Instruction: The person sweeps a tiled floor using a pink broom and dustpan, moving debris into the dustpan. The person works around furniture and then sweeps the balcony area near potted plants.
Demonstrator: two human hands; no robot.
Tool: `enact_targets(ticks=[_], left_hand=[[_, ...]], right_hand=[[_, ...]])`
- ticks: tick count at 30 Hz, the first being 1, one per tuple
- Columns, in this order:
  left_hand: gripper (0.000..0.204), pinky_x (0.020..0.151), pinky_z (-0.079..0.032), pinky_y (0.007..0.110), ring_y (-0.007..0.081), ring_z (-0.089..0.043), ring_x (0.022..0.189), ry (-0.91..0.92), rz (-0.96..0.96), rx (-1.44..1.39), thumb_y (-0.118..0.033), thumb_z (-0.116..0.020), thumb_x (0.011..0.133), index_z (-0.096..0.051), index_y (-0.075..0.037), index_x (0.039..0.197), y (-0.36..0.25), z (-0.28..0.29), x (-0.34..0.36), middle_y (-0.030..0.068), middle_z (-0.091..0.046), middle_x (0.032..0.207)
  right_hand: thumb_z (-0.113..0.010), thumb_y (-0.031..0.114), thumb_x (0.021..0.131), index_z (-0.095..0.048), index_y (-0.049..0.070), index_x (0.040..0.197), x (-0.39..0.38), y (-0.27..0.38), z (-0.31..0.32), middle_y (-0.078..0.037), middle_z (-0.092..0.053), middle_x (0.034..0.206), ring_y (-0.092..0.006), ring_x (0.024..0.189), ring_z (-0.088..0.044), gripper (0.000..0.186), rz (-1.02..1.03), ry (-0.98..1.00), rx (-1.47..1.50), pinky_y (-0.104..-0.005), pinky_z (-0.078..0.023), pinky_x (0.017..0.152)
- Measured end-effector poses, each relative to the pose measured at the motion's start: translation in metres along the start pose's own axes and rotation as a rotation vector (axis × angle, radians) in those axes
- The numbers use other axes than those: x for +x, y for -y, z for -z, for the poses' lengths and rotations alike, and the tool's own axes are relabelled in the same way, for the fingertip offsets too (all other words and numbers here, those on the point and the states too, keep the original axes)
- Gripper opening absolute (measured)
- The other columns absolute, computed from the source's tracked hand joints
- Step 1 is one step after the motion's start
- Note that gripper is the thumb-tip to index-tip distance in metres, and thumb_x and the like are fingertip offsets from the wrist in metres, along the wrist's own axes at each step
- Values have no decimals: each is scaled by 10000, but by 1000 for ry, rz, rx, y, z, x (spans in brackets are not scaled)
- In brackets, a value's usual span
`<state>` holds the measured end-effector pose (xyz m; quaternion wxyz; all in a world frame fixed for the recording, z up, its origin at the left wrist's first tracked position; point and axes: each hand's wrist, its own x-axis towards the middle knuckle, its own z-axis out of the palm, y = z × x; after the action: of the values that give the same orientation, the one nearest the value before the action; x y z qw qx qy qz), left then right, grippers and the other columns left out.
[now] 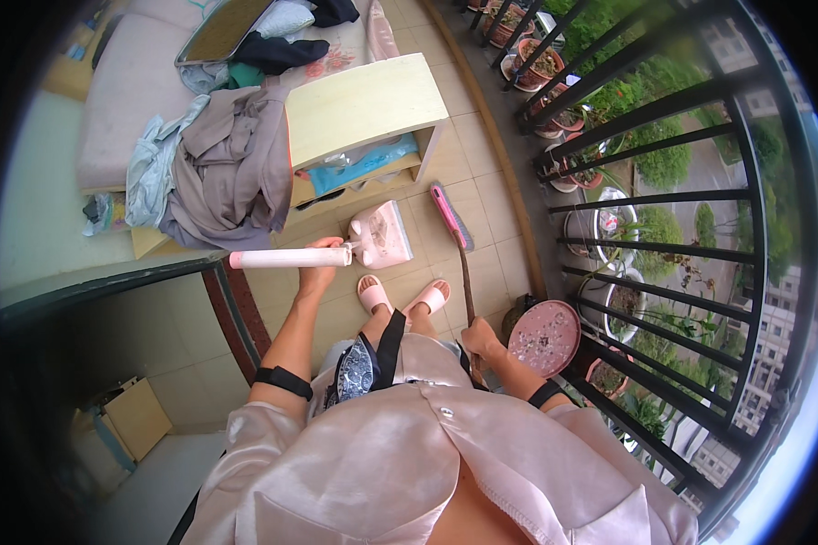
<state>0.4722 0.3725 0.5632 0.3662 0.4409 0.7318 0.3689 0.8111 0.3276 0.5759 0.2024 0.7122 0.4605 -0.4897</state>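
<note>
My left hand [313, 278] is closed round the white handle of a pink dustpan [378, 232]; the handle's pink end points left. The pan lies just beyond my feet, near the cabinet, with its wide edge facing right and some small dark specks in it. My right hand [482, 338] grips the thin brown stick of a broom [466, 277]. The broom's pink head with grey bristles rests on the tiles to the right of the dustpan. Its stick runs back toward my waist.
A pale yellow cabinet [364, 109] with a blue package [364, 165] on its shelf stands ahead. Left of it, clothes [232, 168] hang over a sofa [132, 113]. Black railings [650, 195] with potted plants run along the right. A round pink speckled stool top [543, 339] sits beside my right arm.
</note>
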Motion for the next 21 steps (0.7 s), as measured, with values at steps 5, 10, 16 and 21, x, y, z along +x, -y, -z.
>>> enact_targets(ticks=[5,10,16,21], left_hand=[[144,597,-439,266,128,-548,635,53,47,-4,-116,-551,776,-625,-17,850,-1,2,1,75,-613,703],[152,560,-421,251,108,-514,589,-27,62,17,-110,-534,772,-623,-20,855,3,22,-8,66,-593,651],[176,584,-438,252,124,-545,611,-33,131,-1,-126,-514,792,-612,8,852,9,47,-18,77,-607,684],[178,572,-429,243,105,-529,604,33,160,-109,-130,-520,797,-606,17,848,13,47,-13,62,-596,672]], right_hand=[[-489,67,694,-496,-48,869,-15,18,-5,-58,-485,543,-161,391,-460,209,-7,270,447,-283,-372,365],[-518,121,694,-488,-42,860,-59,-11,16,-151,-534,644,-269,527,-521,235,77,192,298,-348,-416,478],[-455,118,678,-480,-120,922,-40,-1,1,-324,-536,849,-429,837,-530,341,102,-122,-73,-393,-430,728],[-435,98,687,-500,-118,877,-21,41,-28,-300,-559,750,-361,696,-591,295,38,171,2,-405,-450,624]])
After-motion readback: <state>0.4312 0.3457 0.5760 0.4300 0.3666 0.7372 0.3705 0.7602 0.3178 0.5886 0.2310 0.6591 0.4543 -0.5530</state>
